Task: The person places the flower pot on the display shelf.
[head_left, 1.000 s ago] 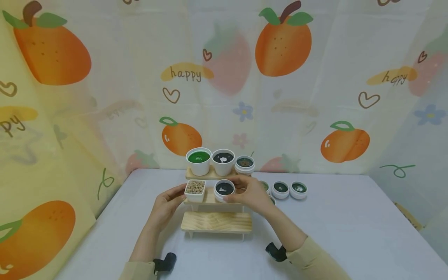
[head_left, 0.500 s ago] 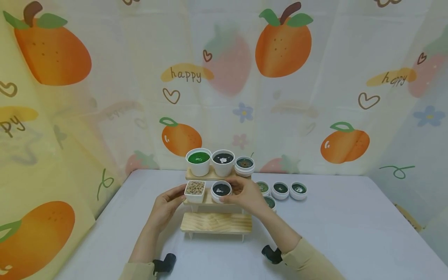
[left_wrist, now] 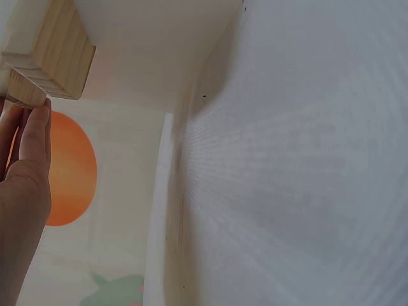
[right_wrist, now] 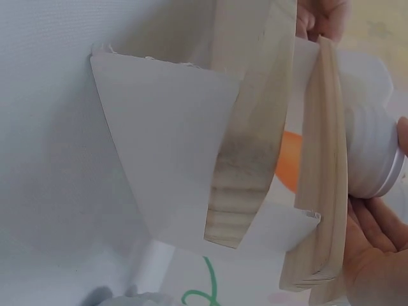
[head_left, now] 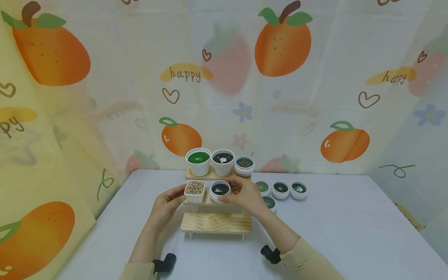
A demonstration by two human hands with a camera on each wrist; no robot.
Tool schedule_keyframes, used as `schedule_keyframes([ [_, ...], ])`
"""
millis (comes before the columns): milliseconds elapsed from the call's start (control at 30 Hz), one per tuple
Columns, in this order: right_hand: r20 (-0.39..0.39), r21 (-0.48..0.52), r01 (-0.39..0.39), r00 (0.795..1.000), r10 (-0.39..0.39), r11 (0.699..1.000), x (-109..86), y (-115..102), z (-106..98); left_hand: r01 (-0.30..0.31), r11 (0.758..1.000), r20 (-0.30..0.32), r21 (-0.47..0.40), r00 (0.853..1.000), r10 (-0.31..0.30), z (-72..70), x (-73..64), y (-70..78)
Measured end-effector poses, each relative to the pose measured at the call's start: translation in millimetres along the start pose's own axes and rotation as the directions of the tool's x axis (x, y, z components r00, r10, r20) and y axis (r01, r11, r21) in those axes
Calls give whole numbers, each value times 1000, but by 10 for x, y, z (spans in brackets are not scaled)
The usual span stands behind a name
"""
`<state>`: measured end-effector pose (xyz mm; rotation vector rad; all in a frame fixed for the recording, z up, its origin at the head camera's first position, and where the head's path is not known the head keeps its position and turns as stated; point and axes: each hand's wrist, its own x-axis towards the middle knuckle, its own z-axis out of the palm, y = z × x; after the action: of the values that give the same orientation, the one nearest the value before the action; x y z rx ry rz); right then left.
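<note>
A three-step wooden stand (head_left: 217,222) holds small white pots. On its middle step is a square white pot of beige pebbles (head_left: 195,188). My left hand (head_left: 165,206) rests at this pot's left side, thumb near the front corner and fingers further back. To its right, my right hand (head_left: 246,194) grips a round white pot with a dark filling (head_left: 220,189), thumb in front and fingers behind. In the right wrist view, the round pot's ridged side (right_wrist: 373,153) sits right at the step's surface. A narrow gap separates the two pots.
The top step carries a white pot with green filling (head_left: 198,158), a dark-filled pot (head_left: 223,158) and a smaller round pot (head_left: 244,164). Several low round pots, including a green-topped one (head_left: 299,189), stand on the white table (head_left: 336,229) to the right.
My right hand has moved the round dark-filled pot slightly left, closer to the square pot. More of the low pots on the table shows behind the right wrist. My left hand stays put.
</note>
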<state>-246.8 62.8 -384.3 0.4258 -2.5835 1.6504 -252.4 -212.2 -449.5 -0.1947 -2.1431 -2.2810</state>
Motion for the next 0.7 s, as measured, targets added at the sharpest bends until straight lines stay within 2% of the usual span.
schedule_keyframes([
  [500,-5,5,8,1000,-8,1000,1,13,13,-1,1000,7,-3,1000,1,-19,14,-6],
  [700,17,45,22,1000,-23,999,-21,23,-12,8,1000,8,-4,1000,-8,-23,20,-18],
])
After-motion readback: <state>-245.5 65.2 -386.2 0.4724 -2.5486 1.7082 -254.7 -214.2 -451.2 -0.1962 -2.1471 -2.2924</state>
